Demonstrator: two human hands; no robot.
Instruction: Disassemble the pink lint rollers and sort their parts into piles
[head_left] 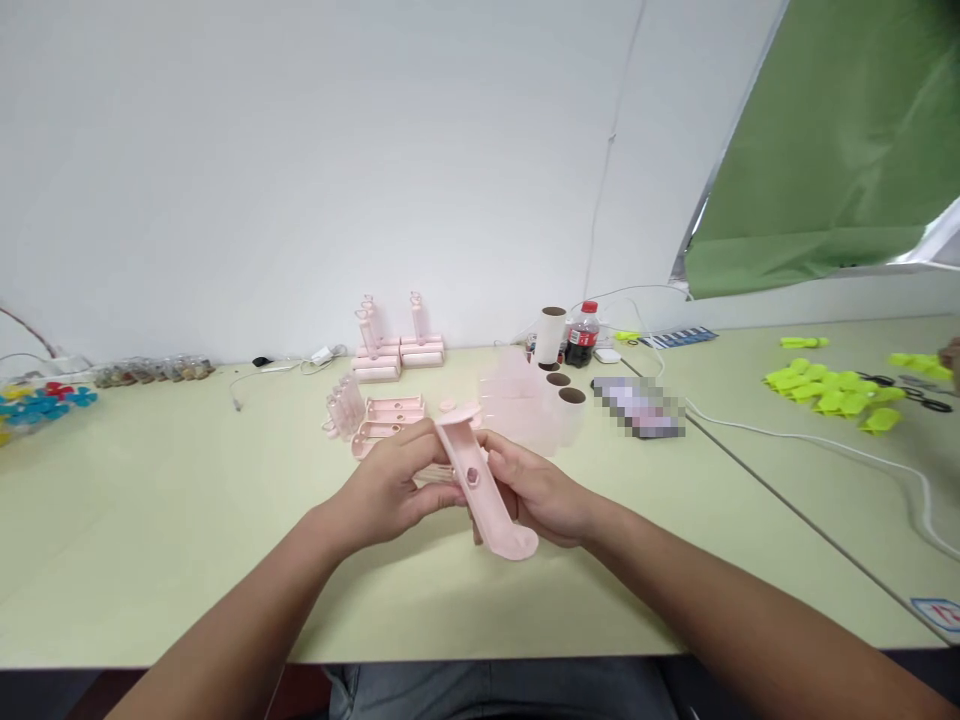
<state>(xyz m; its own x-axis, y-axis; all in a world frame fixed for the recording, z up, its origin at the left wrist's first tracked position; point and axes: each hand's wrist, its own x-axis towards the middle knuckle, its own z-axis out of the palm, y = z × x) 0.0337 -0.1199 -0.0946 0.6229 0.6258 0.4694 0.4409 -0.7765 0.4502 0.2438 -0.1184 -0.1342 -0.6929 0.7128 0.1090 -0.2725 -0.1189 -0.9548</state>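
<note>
A pink plastic trough-shaped holder (491,510) with raised ends and a hole midway is held up over the table, its hollow side facing me. My right hand (544,490) grips it from the right, thumb at its edge. My left hand (390,480) is closed around a clear tube (435,474) that meets the holder from behind near the hole; the joint itself is hidden. Just beyond my hands lie more pink holders (394,408) and a cluster of clear pink tubes (346,405). Farther back, several finished-looking pink pieces with upright tubes (417,320) stand against the wall.
Pink translucent sheets (517,405), cardboard tubes (553,335), a cola bottle (583,335) and a blurred phone-like item (637,405) sit behind and right. Yellow-green pieces (832,388) and scissors (928,400) lie far right, near another person's hand (952,360). A white cable (825,440) crosses the right side.
</note>
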